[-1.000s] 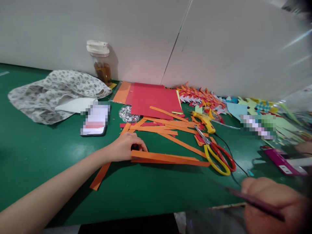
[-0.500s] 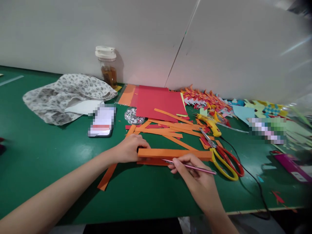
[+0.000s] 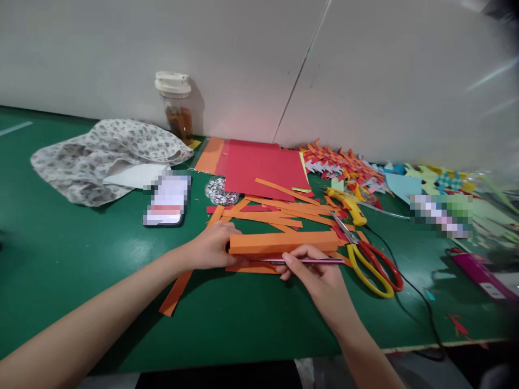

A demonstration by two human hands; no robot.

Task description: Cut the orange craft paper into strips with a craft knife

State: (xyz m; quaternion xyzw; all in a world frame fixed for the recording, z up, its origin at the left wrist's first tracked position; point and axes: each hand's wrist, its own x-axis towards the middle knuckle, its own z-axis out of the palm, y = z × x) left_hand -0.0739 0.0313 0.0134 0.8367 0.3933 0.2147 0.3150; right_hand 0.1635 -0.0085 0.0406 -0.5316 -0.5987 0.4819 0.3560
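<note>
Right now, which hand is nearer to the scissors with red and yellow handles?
Right. The right hand, its grip on a slim pink tool, is just left of the scissors; the left hand is farther away, at the left end of the folded orange paper.

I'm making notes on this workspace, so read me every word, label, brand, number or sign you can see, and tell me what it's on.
No text can be read anywhere.
Phone: screen pixelated, unreadable.
Patterned item at the right: pixelated, unreadable.
Purple object: pale squares show, but any lettering is too blurred.
Pink pen-like tool: any print is too small.
Folded orange paper: no writing visible.
</note>
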